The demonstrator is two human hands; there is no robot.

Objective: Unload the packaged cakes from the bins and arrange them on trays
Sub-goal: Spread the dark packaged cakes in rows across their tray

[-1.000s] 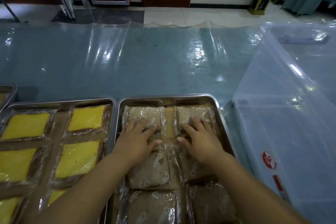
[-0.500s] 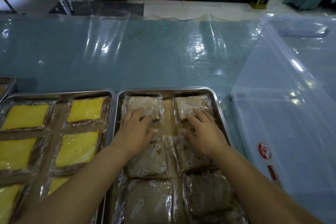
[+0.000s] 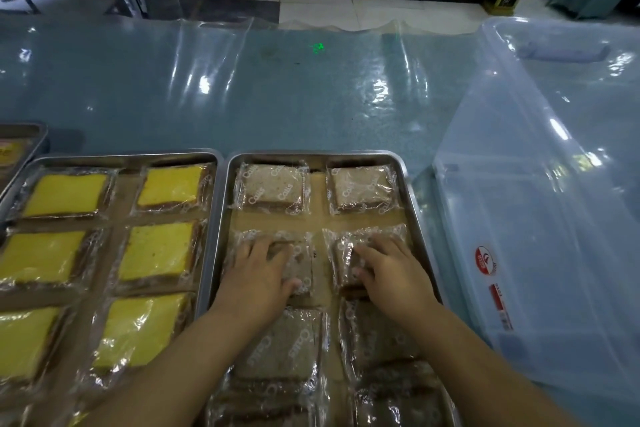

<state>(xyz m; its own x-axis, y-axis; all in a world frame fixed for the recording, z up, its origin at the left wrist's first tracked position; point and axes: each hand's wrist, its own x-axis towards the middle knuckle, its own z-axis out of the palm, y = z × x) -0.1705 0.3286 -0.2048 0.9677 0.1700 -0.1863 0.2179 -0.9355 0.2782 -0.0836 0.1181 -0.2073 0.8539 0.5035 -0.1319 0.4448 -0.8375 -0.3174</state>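
My left hand [image 3: 258, 276] and right hand [image 3: 393, 270] had come nearer, grip flat, holding nothing, spacing middle-row plastic-wrapped brown cakes [image 3: 341, 253]; near row probably next.

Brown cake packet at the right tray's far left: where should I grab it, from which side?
Pinch the crimped right edge of the brown cake packet, coming from above on that side. It lies flat, its left edge close to the tray wall, while bare liner shows on its right.
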